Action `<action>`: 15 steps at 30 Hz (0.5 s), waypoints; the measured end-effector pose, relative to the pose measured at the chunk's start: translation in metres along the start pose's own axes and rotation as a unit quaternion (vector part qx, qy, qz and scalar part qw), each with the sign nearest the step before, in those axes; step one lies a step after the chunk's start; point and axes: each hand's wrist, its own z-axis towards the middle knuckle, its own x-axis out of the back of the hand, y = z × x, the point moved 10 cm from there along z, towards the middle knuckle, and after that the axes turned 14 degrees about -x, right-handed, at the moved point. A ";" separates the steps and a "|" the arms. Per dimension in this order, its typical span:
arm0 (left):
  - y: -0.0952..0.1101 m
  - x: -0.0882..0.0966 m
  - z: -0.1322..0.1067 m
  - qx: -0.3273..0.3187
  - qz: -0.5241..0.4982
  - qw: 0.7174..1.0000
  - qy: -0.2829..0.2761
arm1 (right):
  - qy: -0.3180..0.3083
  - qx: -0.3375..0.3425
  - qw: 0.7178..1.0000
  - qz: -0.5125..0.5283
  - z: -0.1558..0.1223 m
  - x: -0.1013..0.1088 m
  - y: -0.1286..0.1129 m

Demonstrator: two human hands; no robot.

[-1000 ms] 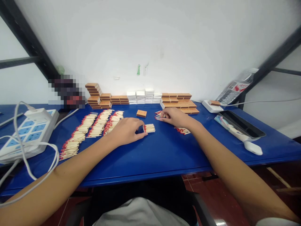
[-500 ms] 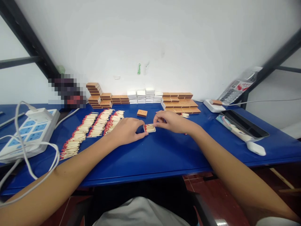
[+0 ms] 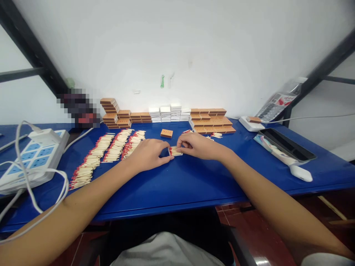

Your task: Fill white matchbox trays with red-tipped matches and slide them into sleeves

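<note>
A small white matchbox tray (image 3: 177, 155) filled with red-tipped matches (image 3: 173, 150) lies on the blue table in front of me. My left hand (image 3: 149, 152) grips its left end between thumb and fingers. Over the tray's right end, my right hand (image 3: 198, 146) is closed in a pinch, its fingertips at the matches. Whatever sits between those fingertips is hidden. Just behind the tray lies a brown matchbox cover (image 3: 166, 133). A few loose matches (image 3: 216, 135) lie behind my right hand, partly covered by it.
Rows of matches (image 3: 111, 147) spread at left. Stacked brown matchboxes (image 3: 213, 123) and white trays (image 3: 171, 111) line the wall. A power strip (image 3: 36, 155) with looping cables stands left. A pencil case (image 3: 288, 146), white case (image 3: 301, 173) and plastic bottle (image 3: 283, 99) are at right.
My right hand has moved slightly left, its fingertips now further over the tray. The left hand keeps its hold on the tray. The view has shifted a little.
</note>
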 end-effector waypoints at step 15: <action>-0.002 -0.003 0.000 0.012 -0.013 1.000 -0.016 | 0.034 -0.006 0.999 0.000 0.003 0.011 0.007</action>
